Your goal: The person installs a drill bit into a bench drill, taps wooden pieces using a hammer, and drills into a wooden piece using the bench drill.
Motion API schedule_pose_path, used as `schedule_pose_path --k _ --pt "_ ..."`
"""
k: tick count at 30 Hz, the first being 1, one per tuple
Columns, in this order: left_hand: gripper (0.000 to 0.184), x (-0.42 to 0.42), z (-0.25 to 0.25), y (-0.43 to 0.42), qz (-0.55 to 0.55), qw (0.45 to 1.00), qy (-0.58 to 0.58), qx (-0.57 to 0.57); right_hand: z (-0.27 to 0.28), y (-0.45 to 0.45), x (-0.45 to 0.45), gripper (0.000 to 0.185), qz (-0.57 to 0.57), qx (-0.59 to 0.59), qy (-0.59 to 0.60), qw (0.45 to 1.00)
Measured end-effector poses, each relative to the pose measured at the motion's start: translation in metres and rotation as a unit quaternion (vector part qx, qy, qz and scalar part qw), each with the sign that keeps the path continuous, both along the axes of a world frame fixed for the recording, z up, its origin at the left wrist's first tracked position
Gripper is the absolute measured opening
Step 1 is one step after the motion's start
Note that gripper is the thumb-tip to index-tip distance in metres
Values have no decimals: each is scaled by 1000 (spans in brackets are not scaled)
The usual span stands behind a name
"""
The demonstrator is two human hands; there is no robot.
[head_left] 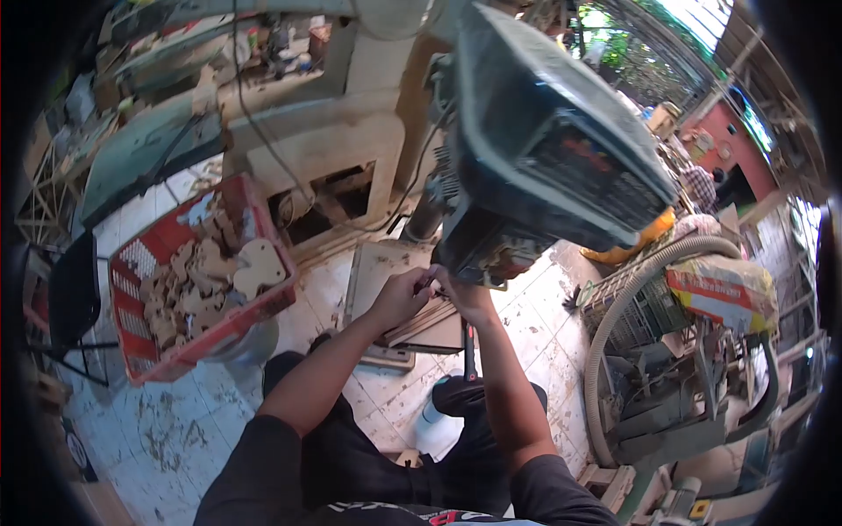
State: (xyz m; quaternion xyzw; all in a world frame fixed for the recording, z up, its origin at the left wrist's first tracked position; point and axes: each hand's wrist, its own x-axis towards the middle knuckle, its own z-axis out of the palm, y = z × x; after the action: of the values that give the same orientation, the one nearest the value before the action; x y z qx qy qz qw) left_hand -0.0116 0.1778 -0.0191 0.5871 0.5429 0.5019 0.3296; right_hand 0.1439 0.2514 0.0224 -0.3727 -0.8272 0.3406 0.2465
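Under the dark head of a drill press [544, 167], my two hands work close together. The fingers of my left hand [400, 298] are closed in a pinch, and what is in them is too small to name. Just beside it is my right hand [467, 296], raised against the underside of the machine head. Its fingers are partly hidden there, so their grip does not show. Thin wooden strips [423, 324] lie below both hands on the flat machine table [373, 272].
At left a red plastic crate [210, 324] holds several cut-out wooden pieces [197, 272]. A black chair [74, 289] stands beyond it. On the right are a ribbed hose [601, 351], a printed sack [724, 294] and dusty machinery. A black-handled tool [469, 351] is beside the machine table.
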Motion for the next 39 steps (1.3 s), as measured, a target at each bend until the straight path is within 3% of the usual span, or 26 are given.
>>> schedule_pose_path --k 2,5,6,9,11,15,20,23,39 --pt "16 1 -13 5 19 999 -49 12 24 -15 -9 25 -27 -105 90 990" --pt "19 1 -16 5 39 999 -36 12 19 -10 -9 24 -45 -55 66 995" --pt "20 -1 -16 8 26 999 -16 32 12 -6 -11 23 -39 -61 119 990" --pt "21 -3 -14 9 25 999 -4 44 24 -11 -16 27 -30 -93 124 987" --pt "22 -1 -8 6 26 998 -6 59 24 -11 -15 36 -36 -60 133 989" --pt "24 1 -20 10 33 997 7 65 28 -9 -16 47 -67 -113 113 985" --pt "26 -4 -12 5 46 999 -11 -1 22 2 -11 40 -20 -135 165 977" --pt "38 -18 7 -7 -12 998 33 -56 24 -4 -16 41 -29 -171 218 960" --pt "19 -16 -4 -5 14 998 55 -14 23 -2 -15 46 -5 -186 228 956"
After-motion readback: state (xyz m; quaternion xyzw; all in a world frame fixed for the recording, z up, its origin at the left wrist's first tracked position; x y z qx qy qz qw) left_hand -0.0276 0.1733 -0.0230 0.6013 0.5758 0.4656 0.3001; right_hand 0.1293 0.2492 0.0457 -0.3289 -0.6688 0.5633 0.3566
